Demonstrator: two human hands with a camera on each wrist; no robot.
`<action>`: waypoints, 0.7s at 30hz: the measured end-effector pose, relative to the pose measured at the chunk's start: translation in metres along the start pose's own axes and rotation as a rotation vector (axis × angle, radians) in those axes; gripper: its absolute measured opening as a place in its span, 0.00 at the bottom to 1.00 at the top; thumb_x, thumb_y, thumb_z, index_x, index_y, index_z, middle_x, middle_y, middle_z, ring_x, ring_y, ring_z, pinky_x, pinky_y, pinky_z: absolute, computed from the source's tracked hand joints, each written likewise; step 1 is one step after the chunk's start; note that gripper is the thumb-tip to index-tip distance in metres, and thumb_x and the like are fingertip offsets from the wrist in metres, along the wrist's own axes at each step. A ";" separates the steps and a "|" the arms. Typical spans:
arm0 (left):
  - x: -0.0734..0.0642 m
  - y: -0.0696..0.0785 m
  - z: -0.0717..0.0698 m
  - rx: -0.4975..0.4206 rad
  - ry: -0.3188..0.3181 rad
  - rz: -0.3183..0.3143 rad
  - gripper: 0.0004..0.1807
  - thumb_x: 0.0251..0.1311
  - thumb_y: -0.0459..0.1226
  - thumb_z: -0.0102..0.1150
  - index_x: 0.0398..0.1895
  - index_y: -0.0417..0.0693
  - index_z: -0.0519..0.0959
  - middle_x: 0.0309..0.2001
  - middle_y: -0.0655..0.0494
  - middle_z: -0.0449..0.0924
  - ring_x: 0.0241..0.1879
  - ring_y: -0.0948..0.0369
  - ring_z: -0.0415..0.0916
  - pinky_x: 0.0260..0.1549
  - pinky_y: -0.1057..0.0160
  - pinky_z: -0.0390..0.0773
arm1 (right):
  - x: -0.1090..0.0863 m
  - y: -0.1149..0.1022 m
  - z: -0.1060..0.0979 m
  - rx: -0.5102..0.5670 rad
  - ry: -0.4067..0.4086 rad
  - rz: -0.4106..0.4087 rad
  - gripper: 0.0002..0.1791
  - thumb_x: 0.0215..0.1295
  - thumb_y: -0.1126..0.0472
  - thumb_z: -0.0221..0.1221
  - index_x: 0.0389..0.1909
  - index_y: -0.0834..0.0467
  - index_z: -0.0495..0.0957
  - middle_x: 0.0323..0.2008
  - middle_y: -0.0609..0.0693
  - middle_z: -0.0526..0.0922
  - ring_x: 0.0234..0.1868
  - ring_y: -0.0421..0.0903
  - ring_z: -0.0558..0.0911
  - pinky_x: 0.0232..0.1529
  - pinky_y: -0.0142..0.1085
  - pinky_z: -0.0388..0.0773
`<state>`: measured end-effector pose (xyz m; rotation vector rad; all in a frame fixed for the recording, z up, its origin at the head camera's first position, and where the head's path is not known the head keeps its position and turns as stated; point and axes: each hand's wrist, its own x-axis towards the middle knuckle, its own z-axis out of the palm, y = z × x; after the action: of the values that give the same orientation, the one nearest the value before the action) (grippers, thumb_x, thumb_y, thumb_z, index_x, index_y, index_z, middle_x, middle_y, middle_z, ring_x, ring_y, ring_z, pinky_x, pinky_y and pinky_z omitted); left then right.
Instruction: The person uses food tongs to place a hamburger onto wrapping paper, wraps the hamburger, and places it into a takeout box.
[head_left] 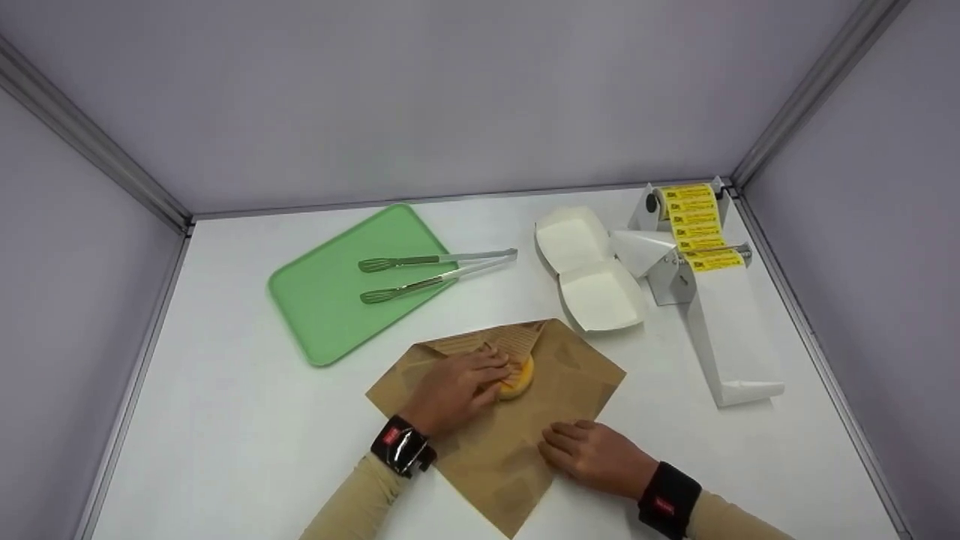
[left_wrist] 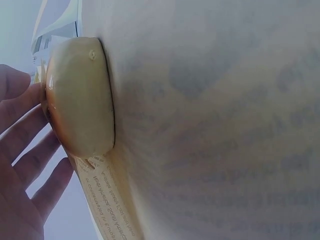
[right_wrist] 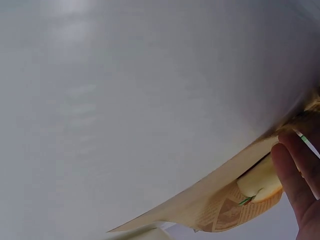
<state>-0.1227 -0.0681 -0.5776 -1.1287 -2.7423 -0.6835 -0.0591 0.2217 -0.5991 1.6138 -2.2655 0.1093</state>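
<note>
Brown paper (head_left: 502, 465) spans both hands, far flap (head_left: 517, 339) folded in. Left hand (head_left: 455, 386) lies on that flap, fingers loosely straight; right hand (head_left: 596, 455) just chills, relaxed, at the paper's edge. Round bun (left_wrist: 82, 100) sits under the left fingers, way nearer that hand.

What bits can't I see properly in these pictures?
Part of the bun: head view, covered by left hand and brown paper.
Writing on yellow labels: head view, too small.
Paper's large print: left wrist view, blurred.
Some of the right hand: right wrist view, cut off by edge.
</note>
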 end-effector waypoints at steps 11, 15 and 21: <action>-0.002 0.000 0.000 -0.012 -0.006 -0.014 0.19 0.72 0.47 0.57 0.61 0.55 0.82 0.66 0.58 0.78 0.70 0.57 0.72 0.68 0.55 0.72 | -0.001 -0.001 0.002 0.003 0.023 -0.004 0.06 0.63 0.60 0.59 0.33 0.52 0.85 0.45 0.48 0.90 0.47 0.44 0.88 0.39 0.35 0.85; -0.002 0.000 -0.001 -0.013 -0.014 -0.017 0.19 0.72 0.46 0.57 0.62 0.55 0.81 0.67 0.58 0.78 0.70 0.56 0.72 0.69 0.54 0.71 | 0.002 0.000 0.001 0.014 0.036 0.003 0.07 0.64 0.59 0.58 0.31 0.52 0.84 0.43 0.47 0.90 0.45 0.44 0.88 0.40 0.36 0.85; -0.001 0.000 -0.004 -0.020 -0.057 -0.023 0.20 0.73 0.45 0.55 0.65 0.54 0.79 0.69 0.57 0.75 0.72 0.55 0.70 0.70 0.52 0.69 | 0.002 0.002 -0.002 0.064 0.042 0.024 0.05 0.61 0.61 0.61 0.35 0.53 0.85 0.39 0.47 0.91 0.42 0.43 0.88 0.42 0.36 0.85</action>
<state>-0.1221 -0.0707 -0.5749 -1.1393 -2.8065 -0.6933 -0.0605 0.2211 -0.5961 1.6006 -2.2715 0.2227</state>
